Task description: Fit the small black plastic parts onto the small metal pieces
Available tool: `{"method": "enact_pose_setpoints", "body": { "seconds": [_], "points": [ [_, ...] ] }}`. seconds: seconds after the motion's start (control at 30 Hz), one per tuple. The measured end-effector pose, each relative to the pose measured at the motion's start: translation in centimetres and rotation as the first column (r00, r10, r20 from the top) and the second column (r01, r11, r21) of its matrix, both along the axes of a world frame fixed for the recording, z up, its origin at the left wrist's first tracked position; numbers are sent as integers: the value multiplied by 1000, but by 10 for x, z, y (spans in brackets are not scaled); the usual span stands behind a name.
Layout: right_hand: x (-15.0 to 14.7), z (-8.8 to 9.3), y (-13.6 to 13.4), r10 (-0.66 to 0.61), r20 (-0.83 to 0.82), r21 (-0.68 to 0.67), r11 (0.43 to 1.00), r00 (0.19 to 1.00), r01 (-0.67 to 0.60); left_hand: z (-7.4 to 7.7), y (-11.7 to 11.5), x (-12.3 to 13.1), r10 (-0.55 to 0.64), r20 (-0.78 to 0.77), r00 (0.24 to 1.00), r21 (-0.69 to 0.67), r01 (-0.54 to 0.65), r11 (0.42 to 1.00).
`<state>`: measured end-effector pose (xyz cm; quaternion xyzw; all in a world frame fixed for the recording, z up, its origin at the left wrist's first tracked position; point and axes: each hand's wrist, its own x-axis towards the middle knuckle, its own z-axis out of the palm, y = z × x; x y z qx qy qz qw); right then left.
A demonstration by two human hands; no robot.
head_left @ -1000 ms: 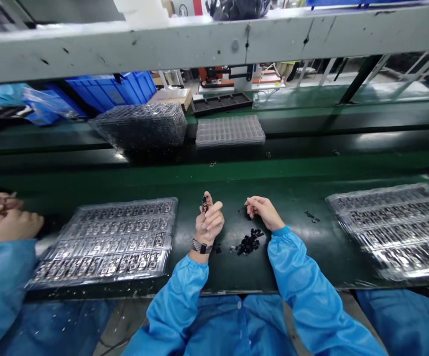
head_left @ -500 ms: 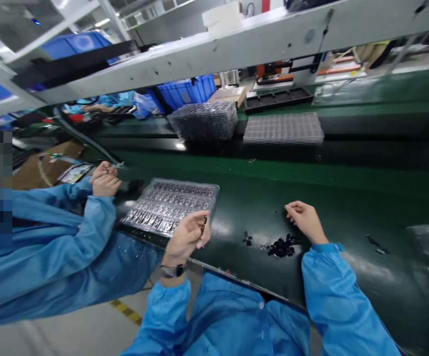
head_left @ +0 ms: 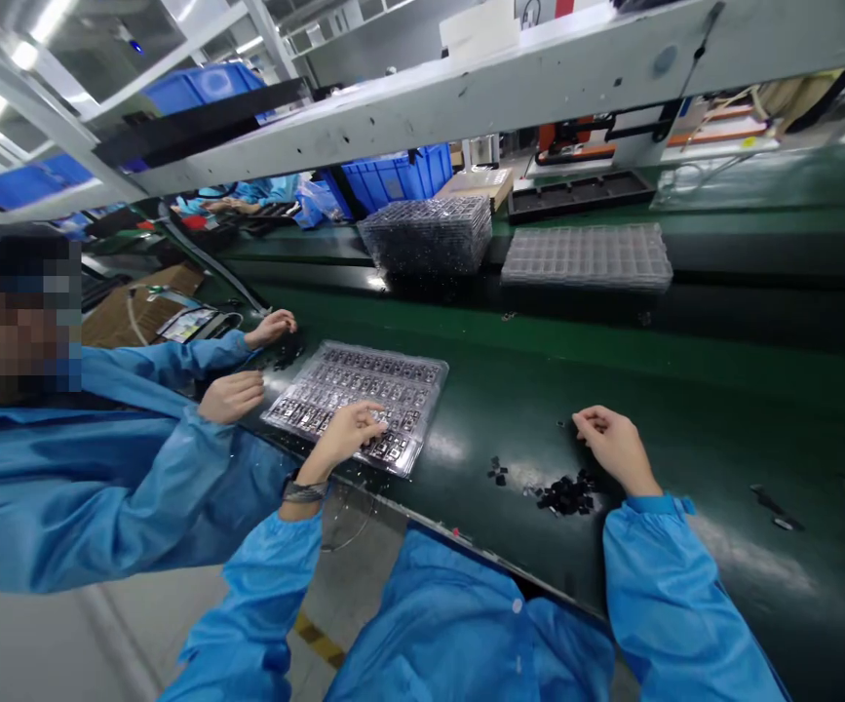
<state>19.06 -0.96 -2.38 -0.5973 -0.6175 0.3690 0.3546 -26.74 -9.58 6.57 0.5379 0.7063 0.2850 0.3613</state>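
My left hand [head_left: 347, 435] is over the near right part of a clear plastic tray [head_left: 429, 395], whose pockets hold rows of small metallic-and-black parts. Its thumb and fingers are closed in a pinch; whatever is between them is too small to make out. My right hand [head_left: 618, 450] hovers low over the green work surface [head_left: 480, 409], fingertips pressed together, with any held piece hidden. A heap of small black pieces [head_left: 566, 494] lies just below and left of it. A few more black pieces [head_left: 497, 472] lie further left.
A co-worker's hands [head_left: 232, 395] are at the tray's left side. Along the back stand a stack of clear trays [head_left: 429, 234], more clear trays [head_left: 587, 255], a black tray [head_left: 579, 195] and a blue bin [head_left: 400, 175]. A dark strip [head_left: 774, 507] lies at right.
My left hand has moved left from the tray's near right corner to over its pockets. My right hand stays nearly in place. The co-worker's hands have moved apart.
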Motion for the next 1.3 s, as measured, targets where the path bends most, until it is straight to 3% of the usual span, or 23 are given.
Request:
{"method": "enact_pose_setpoints", "body": {
  "seconds": [0.13,0.3,0.4,0.53,0.7,0.8,0.93,1.03,1.1,1.2,1.3],
  "points": [
    [-1,3,-1,5,7,7,1000,1000,-5,-12,21,11,-44,-90,995,-35,41,999],
    [-3,8,-3,12,31,6,1000,999,-13,-17,23,8,-67,-317,946,12,75,997],
    [-3,10,-4,16,47,-6,1000,999,-16,-14,21,7,-74,-411,909,22,91,996],
    [-3,11,-5,11,47,-13,1000,999,-10,-9,19,7,-101,-424,900,25,123,992],
    [-4,8,-4,35,67,15,999,997,-36,14,37,9,-159,-449,879,22,189,982],
    [-5,8,-4,96,149,7,995,984,-98,28,80,25,-251,-437,864,68,310,948],
    [-6,8,-6,155,284,-11,987,946,-159,29,171,73,-360,-441,822,54,425,904],
    [-7,8,-8,161,331,-9,986,930,-168,19,236,113,-258,-491,832,56,326,944],
    [-10,8,-9,135,355,19,988,925,-151,13,267,136,-170,-501,849,91,247,965],
    [-17,7,-8,85,418,69,990,904,-125,6,294,159,-56,-491,869,119,131,984],
    [-23,8,-7,89,471,68,988,878,-137,3,303,169,-12,-463,886,121,77,990]
  ]
}}
